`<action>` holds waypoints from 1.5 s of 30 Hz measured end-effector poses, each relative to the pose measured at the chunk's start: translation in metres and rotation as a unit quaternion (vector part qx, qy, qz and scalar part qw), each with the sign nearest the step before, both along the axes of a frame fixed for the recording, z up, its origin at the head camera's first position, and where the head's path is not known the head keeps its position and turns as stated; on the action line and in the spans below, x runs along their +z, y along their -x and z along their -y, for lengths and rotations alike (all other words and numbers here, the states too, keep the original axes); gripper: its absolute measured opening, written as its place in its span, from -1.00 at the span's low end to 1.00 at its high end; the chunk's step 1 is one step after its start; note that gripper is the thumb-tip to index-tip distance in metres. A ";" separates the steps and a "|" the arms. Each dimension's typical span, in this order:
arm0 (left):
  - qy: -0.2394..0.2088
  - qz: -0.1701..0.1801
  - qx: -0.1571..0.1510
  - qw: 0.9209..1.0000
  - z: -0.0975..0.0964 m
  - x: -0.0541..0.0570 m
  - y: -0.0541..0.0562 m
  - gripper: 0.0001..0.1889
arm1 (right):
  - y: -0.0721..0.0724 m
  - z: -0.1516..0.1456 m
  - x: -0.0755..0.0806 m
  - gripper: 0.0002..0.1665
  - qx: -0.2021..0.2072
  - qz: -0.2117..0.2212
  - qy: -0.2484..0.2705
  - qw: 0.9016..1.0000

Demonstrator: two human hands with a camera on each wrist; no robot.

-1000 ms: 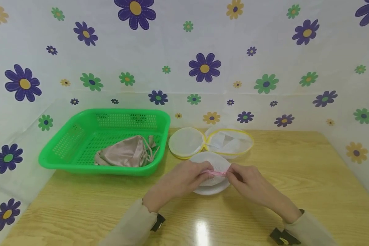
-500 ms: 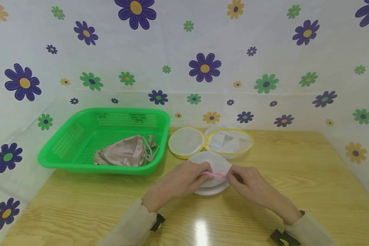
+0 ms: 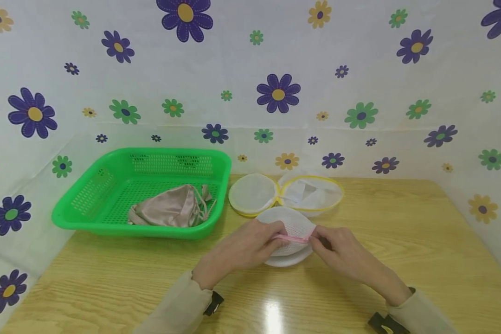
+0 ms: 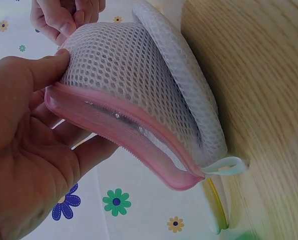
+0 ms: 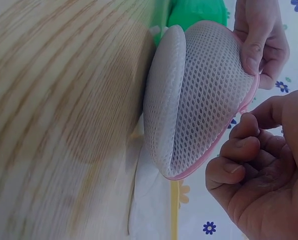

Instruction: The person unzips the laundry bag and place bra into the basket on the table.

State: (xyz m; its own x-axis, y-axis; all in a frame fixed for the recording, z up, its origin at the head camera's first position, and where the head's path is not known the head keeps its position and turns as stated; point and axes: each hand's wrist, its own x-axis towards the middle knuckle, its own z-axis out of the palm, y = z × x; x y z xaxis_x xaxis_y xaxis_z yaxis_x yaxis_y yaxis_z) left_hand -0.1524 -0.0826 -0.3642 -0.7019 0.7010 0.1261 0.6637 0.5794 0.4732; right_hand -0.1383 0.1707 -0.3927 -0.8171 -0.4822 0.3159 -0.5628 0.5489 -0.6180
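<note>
A white mesh laundry bag [image 3: 297, 223] with a padded round base stands on the table, its pink zipper [image 3: 293, 239] facing up. My left hand [image 3: 246, 243] grips the bag at the zipper edge, thumb on the near side and fingers behind it. The thumb and forefinger of my right hand [image 3: 344, 248] pinch the zipper's small pull at the other side. In the left wrist view a gap shows between the pink zipper tapes [image 4: 138, 125], and a pale loop [image 4: 226, 166] sticks out at their end. The bag's inside is mostly hidden.
Behind the hands lies a second mesh bag with yellow trim [image 3: 254, 194], spread as two rounds, white fabric [image 3: 311, 195] in one. At the left, a green basket [image 3: 87, 222] holds a shiny beige drawstring pouch [image 3: 167, 208]. A flowered sheet [image 3: 234, 60] hangs along the table's back.
My right hand has shifted slightly rightward along the zipper, and a little more pink tape shows between the hands. The left hand keeps its grip; the other things have not moved.
</note>
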 end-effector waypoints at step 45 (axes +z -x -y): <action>-0.006 0.014 -0.003 1.000 0.001 -0.002 0.001 -0.86 | 0.004 -0.009 0.000 -0.67 -0.020 0.009 -0.037 0.999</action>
State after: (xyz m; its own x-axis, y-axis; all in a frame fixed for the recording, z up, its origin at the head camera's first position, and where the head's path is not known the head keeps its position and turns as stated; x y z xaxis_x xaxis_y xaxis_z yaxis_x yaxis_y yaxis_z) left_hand -0.1530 -0.0834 -0.3657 -0.7009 0.7039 0.1152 0.6536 0.5693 0.4987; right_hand -0.1422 0.1797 -0.3928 -0.8416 -0.4705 0.2652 -0.5283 0.6154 -0.5850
